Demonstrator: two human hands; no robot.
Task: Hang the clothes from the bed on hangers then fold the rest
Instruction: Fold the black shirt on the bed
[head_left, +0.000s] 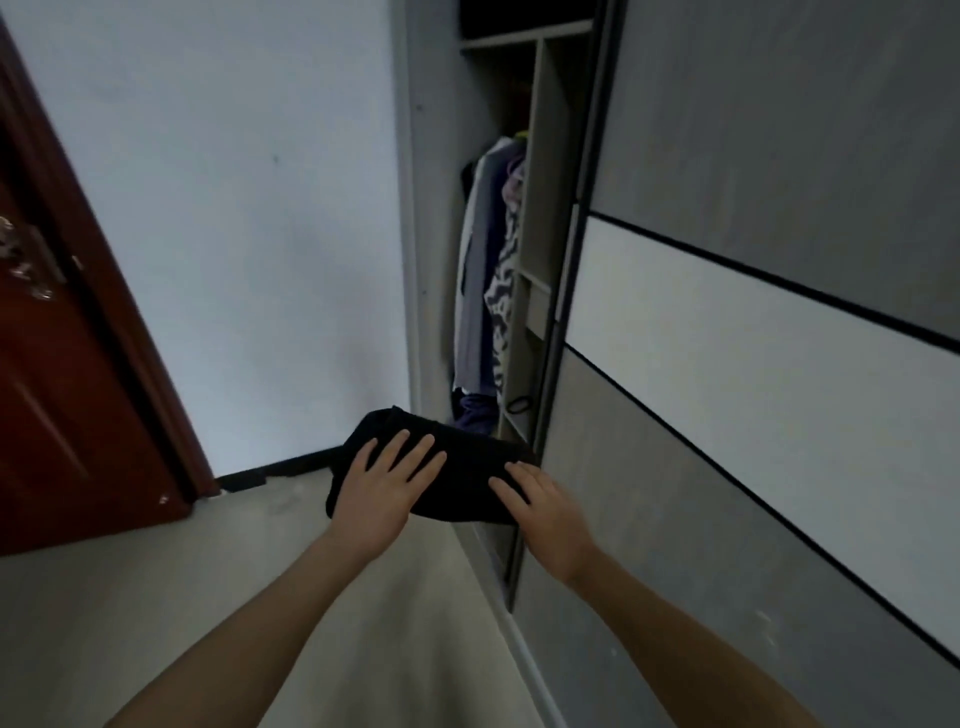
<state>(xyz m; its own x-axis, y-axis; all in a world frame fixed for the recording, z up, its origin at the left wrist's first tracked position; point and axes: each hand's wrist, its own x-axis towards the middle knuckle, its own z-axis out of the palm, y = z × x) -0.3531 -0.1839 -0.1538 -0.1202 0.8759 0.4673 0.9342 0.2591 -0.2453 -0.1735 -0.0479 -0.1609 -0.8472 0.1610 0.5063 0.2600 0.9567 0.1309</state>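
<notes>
A folded black garment (457, 467) is held in the air in front of the open wardrobe (540, 260). My left hand (384, 483) lies on its left half with straight fingers on top; the thumb is hidden beneath. My right hand (540, 509) holds the right edge the same way, next to the wardrobe's sliding door edge. Inside the wardrobe hang several clothes (488, 270): grey, dark blue and a black-and-white patterned piece. A dark blue heap (475, 410) lies on the wardrobe floor just behind the black garment.
A grey and white sliding wardrobe door (753, 338) fills the right side. A reddish-brown room door (78, 389) stands at the left. A pale wall (249, 234) is ahead, and grey floor (363, 597) runs below my arms.
</notes>
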